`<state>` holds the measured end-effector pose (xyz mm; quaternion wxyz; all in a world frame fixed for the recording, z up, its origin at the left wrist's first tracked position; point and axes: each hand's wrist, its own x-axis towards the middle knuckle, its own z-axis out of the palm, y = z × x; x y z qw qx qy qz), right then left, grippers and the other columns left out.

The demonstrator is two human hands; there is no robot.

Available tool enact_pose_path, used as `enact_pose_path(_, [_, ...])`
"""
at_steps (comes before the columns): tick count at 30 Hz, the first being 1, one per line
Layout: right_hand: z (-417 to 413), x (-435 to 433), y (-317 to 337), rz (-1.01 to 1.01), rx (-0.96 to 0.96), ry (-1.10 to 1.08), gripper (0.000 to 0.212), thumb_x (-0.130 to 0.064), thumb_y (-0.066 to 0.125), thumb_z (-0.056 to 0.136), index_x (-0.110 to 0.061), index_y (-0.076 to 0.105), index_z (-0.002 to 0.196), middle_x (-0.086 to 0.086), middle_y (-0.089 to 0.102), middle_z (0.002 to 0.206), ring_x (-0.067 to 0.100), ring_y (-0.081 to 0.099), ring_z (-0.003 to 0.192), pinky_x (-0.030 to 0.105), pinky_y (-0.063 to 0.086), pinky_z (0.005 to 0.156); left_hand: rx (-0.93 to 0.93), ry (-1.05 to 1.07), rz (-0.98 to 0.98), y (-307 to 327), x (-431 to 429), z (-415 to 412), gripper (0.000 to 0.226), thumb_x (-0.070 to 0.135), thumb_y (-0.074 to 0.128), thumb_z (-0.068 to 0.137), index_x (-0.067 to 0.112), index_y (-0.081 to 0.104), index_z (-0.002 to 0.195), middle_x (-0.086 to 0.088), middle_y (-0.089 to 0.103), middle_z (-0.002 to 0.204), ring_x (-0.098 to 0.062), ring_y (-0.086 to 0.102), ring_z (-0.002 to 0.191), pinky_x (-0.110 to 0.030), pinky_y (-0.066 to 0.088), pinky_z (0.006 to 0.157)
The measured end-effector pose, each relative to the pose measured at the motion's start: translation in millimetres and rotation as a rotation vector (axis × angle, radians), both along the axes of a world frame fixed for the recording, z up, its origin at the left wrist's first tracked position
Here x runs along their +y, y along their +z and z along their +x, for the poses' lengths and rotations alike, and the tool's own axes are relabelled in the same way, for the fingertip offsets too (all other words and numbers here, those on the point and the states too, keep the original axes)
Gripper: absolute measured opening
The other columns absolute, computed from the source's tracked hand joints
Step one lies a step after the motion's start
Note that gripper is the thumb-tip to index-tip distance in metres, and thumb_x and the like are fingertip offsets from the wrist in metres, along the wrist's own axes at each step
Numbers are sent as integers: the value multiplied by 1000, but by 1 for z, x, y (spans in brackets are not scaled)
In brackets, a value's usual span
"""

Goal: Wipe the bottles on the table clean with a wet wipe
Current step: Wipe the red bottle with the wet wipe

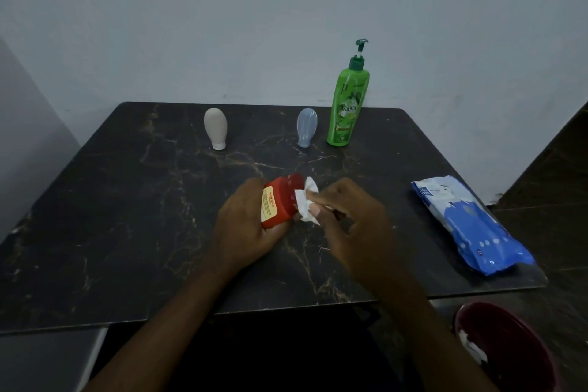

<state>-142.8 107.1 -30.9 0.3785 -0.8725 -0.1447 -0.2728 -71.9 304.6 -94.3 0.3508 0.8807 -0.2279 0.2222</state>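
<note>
Head view: at frame centre, the left hand (245, 226) grips a red bottle (281, 200) while the right hand (350, 223) pinches a white wipe (307, 202) against it. Behind stand a beige bottle (215, 128), a blue bottle (307, 131) and a green pump bottle (348, 105). A blue wipe pack (471, 226) lies at right on the dark table (111, 200).

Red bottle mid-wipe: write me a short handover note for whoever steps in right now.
Left hand grips the red bottle, held above the table.
Right hand presses a white wet wipe against the bottle's side.
Standing at the back: beige tube, pale blue tube, green pump bottle.
Wipes pack lies on the right.
Done: red bottle in progress. Whether the other three are wiped cannot be told.
</note>
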Motion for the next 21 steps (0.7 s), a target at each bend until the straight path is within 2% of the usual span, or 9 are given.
enact_pose_path(3, [1,-11,-8,109,98,-68,17,-18,65,92,-18,72,107,-11,61,90,1,59,83,8,43,69,77,36,-97,9,-7,-1,53,69,62,85,37,40,121,14,54,107,2,55,95,-19,47,74])
enact_pose_path(6, [8,-18,-20,197,141,-119,16,-20,65,92,-19,73,105,-11,65,92,1,62,85,16,50,72,178,52,-191,11,-10,7,53,63,61,89,46,26,126,21,49,116,7,52,104,-15,40,81])
enact_pose_path(9, [18,-22,-29,299,182,-148,14,-23,64,93,-20,73,103,-8,68,91,6,65,81,31,56,73,255,61,-288,10,-10,19,59,59,56,85,42,24,132,8,51,129,-7,54,115,-26,45,92])
enact_pose_path(10, [22,-22,-31,333,196,-154,16,-24,63,94,-20,73,106,-8,68,92,8,66,80,32,56,72,279,61,-318,12,-11,23,61,56,56,85,39,25,134,5,51,130,-10,54,116,-30,47,95])
enact_pose_path(12, [32,-22,-31,418,213,-147,19,-24,62,95,-22,73,110,-9,68,95,9,67,77,26,56,71,331,59,-369,17,-14,32,63,45,62,90,31,25,139,2,50,133,-12,54,119,-35,48,99])
enact_pose_path(14, [45,-23,-31,500,216,-138,19,-22,62,94,-24,72,111,-9,69,97,9,68,75,20,54,68,375,63,-396,24,-17,45,64,37,66,96,28,23,142,5,48,138,-11,51,123,-31,46,101])
enact_pose_path(17, [73,-24,-34,616,271,-155,20,-19,65,93,-26,69,111,-14,70,93,8,70,77,22,57,68,431,113,-433,35,-22,69,64,37,70,94,32,26,140,12,45,139,-5,45,124,-26,39,97])
enact_pose_path(19, [92,-24,-39,693,282,-170,22,-15,66,92,-17,70,114,-10,71,96,8,70,81,23,58,69,448,150,-461,41,-23,86,62,34,73,92,32,30,136,10,49,139,-12,49,127,-34,42,102])
enact_pose_path(21, [108,-24,-46,720,274,-191,23,-13,66,92,-9,70,114,0,71,101,9,69,83,17,56,64,453,176,-459,47,-24,102,61,30,74,92,25,32,136,3,51,143,-21,51,134,-44,44,109])
